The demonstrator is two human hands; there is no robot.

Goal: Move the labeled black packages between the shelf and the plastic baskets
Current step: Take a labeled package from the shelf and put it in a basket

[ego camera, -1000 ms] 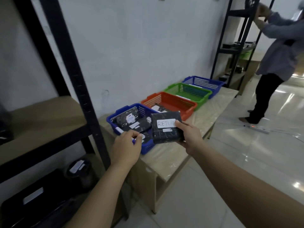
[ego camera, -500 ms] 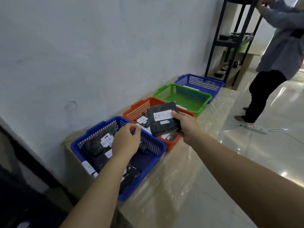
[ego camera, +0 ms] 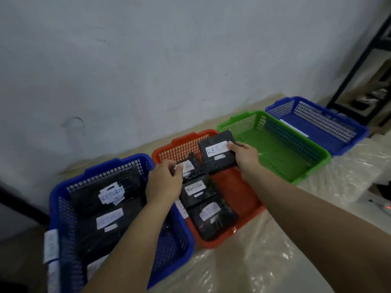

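Film-wrapped table point(ego camera: 275, 240) against grey wall point(ego camera: 148, 60)

Looks like a small stockroom or returns-sorting area, not a home. Bare painted wall point(ego camera: 148, 60), scuffed, no decor. Long tabletop point(ego camera: 264, 256) wrapped in clear plastic film, pushed against the wall. Four plastic mesh baskets in a row on it: near blue basket point(ego camera: 63, 208), red basket point(ego camera: 249, 210), green basket point(ego camera: 306, 166), far blue basket point(ego camera: 347, 136). The near blue and red ones hold black wrapped packages point(ego camera: 196, 195) with white handwritten labels, several reading "RETURN". Paper tags point(ego camera: 50, 246) stuck on the near basket's outer wall. Black metal shelving rack point(ego camera: 359, 53) at far right with dark items on it. Dim light.
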